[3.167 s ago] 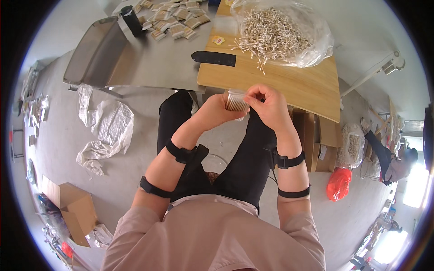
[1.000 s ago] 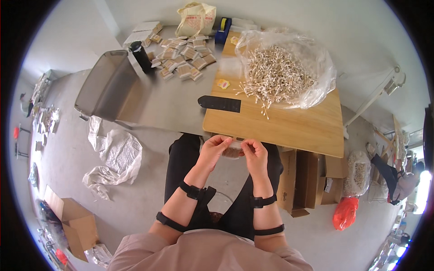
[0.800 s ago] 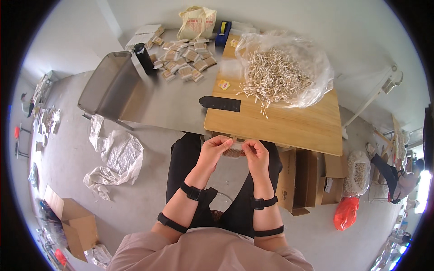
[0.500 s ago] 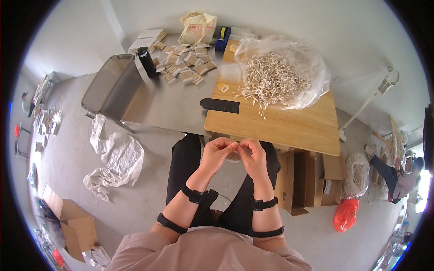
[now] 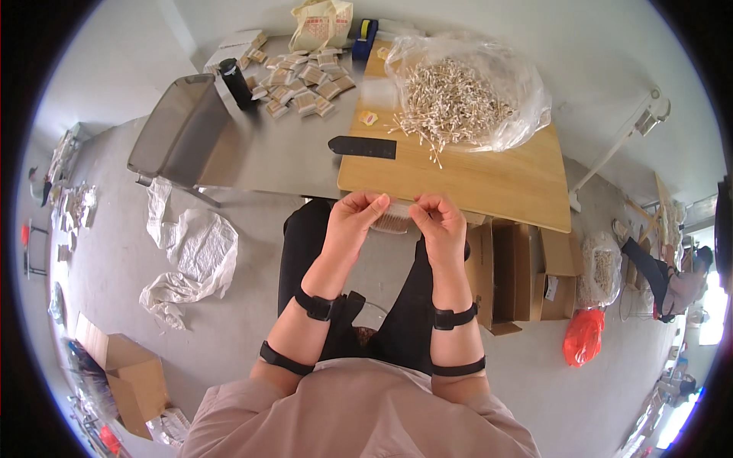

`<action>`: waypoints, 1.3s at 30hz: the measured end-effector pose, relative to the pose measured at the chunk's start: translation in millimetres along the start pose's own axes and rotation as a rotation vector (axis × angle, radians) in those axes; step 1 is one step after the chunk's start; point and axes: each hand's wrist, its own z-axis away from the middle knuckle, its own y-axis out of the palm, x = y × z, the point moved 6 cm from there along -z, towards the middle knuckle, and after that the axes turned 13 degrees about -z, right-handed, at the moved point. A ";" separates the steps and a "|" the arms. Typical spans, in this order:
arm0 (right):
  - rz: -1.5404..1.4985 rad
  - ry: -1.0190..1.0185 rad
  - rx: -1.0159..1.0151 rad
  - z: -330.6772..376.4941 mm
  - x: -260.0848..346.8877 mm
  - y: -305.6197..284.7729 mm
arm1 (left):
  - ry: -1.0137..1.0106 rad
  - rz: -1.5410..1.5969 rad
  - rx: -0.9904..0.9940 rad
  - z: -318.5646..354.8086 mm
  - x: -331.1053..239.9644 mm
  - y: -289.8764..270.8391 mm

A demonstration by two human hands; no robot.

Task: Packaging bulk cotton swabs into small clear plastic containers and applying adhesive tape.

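Note:
A small clear packet of cotton swabs (image 5: 393,221) hangs between my hands, just off the front edge of the wooden board. My left hand (image 5: 353,223) pinches its left upper corner between thumb and fingers. My right hand (image 5: 442,227) pinches the right upper corner in the same way. The swab sticks show as brownish lines through the film. Beyond the hands, a large clear plastic bag (image 5: 527,114) lies open on the board, with loose cotton swabs (image 5: 450,103) spilling from its mouth. A flat black strip (image 5: 363,147) lies nearer, across the board's left edge.
Left of the wooden board (image 5: 489,191), a grey table bears many filled swab packets (image 5: 305,101), a black bottle (image 5: 235,84) and a grey bin (image 5: 172,130). Cardboard boxes (image 5: 496,267) and a red bag (image 5: 584,340) stand at right. Another person (image 5: 679,286) sits farther right.
My hands have moved apart and slightly away from me, and the packet between them now shows more fully. The whole view has shifted a little.

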 end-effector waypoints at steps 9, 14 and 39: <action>0.149 -0.055 0.056 -3.2 18.0 11.6 | 0.364 -0.730 0.175 2.5 -41.8 17.9; 0.017 0.113 0.010 -7.6 0.2 -0.1 | 0.322 -0.620 0.123 -11.7 -28.3 -1.9; 0.132 0.276 -0.143 -83.1 -168.4 -17.7 | 0.014 -0.458 -0.040 -152.1 105.6 -18.1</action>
